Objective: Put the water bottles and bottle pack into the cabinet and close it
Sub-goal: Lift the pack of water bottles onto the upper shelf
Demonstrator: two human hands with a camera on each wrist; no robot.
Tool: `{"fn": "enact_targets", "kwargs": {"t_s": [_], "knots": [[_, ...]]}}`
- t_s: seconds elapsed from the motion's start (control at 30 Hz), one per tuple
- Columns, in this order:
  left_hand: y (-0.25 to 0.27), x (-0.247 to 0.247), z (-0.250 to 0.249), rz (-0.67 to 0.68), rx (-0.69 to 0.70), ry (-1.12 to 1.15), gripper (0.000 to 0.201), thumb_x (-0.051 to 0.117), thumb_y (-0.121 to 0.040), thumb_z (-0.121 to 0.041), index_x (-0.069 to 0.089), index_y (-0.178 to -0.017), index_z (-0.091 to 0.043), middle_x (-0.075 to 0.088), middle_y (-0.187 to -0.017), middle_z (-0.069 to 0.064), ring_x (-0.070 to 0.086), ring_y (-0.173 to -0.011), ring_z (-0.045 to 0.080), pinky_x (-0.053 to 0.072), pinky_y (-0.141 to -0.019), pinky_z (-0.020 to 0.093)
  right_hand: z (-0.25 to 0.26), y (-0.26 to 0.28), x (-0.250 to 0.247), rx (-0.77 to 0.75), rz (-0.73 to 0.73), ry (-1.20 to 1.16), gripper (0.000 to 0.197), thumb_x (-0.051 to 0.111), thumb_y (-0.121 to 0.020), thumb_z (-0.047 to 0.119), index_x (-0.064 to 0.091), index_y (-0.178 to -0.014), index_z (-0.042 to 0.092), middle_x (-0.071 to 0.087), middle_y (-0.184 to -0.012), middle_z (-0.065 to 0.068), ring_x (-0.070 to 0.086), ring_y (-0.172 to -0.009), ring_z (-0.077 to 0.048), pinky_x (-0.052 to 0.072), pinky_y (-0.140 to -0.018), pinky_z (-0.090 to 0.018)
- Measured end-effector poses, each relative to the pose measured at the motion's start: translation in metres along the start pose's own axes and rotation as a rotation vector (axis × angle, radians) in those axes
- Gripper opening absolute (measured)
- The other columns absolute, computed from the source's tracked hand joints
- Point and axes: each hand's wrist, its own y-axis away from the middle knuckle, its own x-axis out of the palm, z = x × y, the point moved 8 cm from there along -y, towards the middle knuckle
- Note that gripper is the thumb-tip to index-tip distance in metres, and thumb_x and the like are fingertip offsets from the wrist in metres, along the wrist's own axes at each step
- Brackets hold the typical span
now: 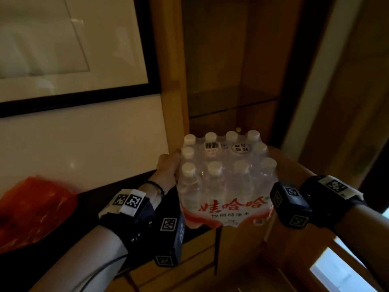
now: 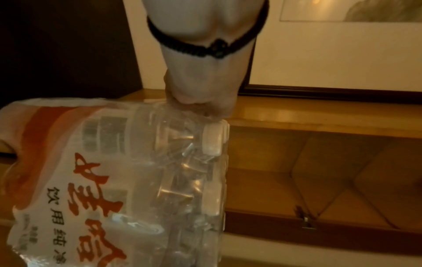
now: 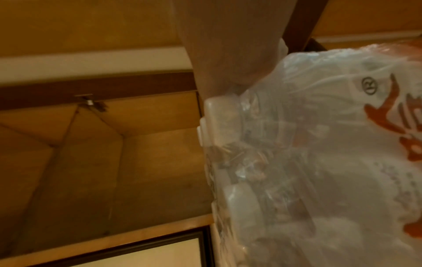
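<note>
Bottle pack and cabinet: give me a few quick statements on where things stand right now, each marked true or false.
1. Both hands carry the bottle pack, the left hand on one side and the right hand on the other. True.
2. The bottle pack already stands on the glass shelf. False: it is held in front of the cabinet, below that shelf.
3. The bottles in the pack have white caps. True.
4. The cabinet is shut. False: its inside is open to view.
5. The printing on the pack's wrap is blue. False: it is red.
6. An orange plastic bag lies off to the left. True.
</note>
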Motion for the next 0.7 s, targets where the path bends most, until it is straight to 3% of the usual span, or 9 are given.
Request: {"fn": "enact_targets", "kwargs": {"t_s": [0.03,0.1,0.17,0.23,0.3,0.43,0.5,0.57,0.7], "knots": [[0.001,0.005,-0.012,0.008,0.031,0.008,0.024,0.052,-0.092,-0.026,0.055,-0.074,-0.009,0.063,-0.081,0.009,0.056,-0.066,0.024,0.042,-0.055,0.026,0.008,-0.007,-0.010,-0.025,-0.025,-0.044,0.046,0.038,-0.100,0.031,0.039,-0.140,0.008,0.046,-0.131,0.000,0.044,-0.109,-0.015,0.046,-0.062,-0.005],[0.008,0.013,-0.032,0.029,0.068,0.001,0.022,0.054,-0.090,-0.029,0.059,-0.079,-0.010,0.066,-0.088,0.010,0.061,-0.075,0.025,0.049,-0.064,0.030,0.016,-0.009,-0.021,-0.052,-0.006,0.013,0.063,0.047,-0.085,0.062,0.044,-0.135,0.024,0.050,-0.138,-0.004,0.051,-0.114,-0.017,0.048,-0.085,-0.022],[0.015,0.020,-0.056,0.029,0.135,-0.007,0.023,0.056,-0.089,-0.031,0.057,-0.077,-0.011,0.064,-0.082,0.009,0.059,-0.072,0.024,0.046,-0.063,0.031,0.033,-0.011,-0.031,-0.111,0.013,0.013,0.052,0.043,-0.090,0.055,0.046,-0.133,0.026,0.055,-0.126,-0.001,0.054,-0.119,-0.024,0.047,-0.093,-0.035],[0.022,0.029,-0.080,0.024,0.193,-0.038,0.025,0.058,-0.089,-0.033,0.055,-0.075,-0.012,0.061,-0.076,0.006,0.055,-0.065,0.021,0.043,-0.057,0.027,0.050,-0.015,-0.047,-0.131,0.019,-0.115,0.041,0.038,-0.100,0.027,0.043,-0.138,0.010,0.055,-0.120,-0.004,0.052,-0.122,-0.026,0.049,-0.078,-0.025],[0.028,0.040,-0.102,0.022,0.241,-0.054,0.025,0.059,-0.089,-0.033,0.056,-0.076,-0.012,0.061,-0.075,0.006,0.056,-0.064,0.019,0.043,-0.055,0.026,0.066,-0.026,-0.061,-0.137,0.000,-0.145,0.040,0.037,-0.101,0.016,0.043,-0.137,0.000,0.053,-0.131,-0.007,0.052,-0.120,-0.024,0.049,-0.064,-0.019],[0.038,0.065,-0.142,0.004,0.339,0.025,0.014,0.060,-0.088,-0.026,0.060,-0.082,-0.014,0.062,-0.073,0.003,0.059,-0.066,0.019,0.048,-0.051,0.021,0.103,-0.038,-0.086,-0.409,0.087,0.001,0.054,0.049,-0.089,0.052,0.048,-0.132,0.019,0.051,-0.138,-0.004,0.057,-0.109,-0.015,0.048,-0.094,-0.036],[0.041,0.076,-0.160,-0.020,0.365,0.082,0.017,0.059,-0.089,-0.025,0.059,-0.074,-0.017,0.062,-0.071,0.002,0.059,-0.063,0.018,0.048,-0.046,0.018,0.118,-0.044,-0.101,-0.465,0.117,0.053,0.039,0.050,-0.089,0.049,0.047,-0.126,0.037,0.052,-0.131,0.008,0.053,-0.115,-0.009,0.042,-0.100,-0.033],[0.044,0.086,-0.174,-0.037,0.379,0.139,0.016,0.059,-0.090,-0.024,0.062,-0.076,-0.017,0.066,-0.076,0.004,0.063,-0.070,0.020,0.053,-0.060,0.027,0.148,-0.036,-0.108,-0.583,0.178,0.057,0.032,0.051,-0.093,0.038,0.047,-0.125,0.044,0.054,-0.124,0.020,0.052,-0.115,0.000,0.041,-0.097,-0.020],[0.053,0.108,-0.205,-0.069,0.461,0.191,0.015,0.058,-0.088,-0.017,0.060,-0.074,-0.014,0.063,-0.075,0.006,0.061,-0.070,0.022,0.052,-0.068,0.034,0.186,-0.048,-0.138,-0.657,0.215,0.015,0.041,0.058,-0.093,0.019,0.044,-0.131,0.024,0.053,-0.118,0.019,0.053,-0.106,0.007,0.043,-0.080,-0.007]]}}
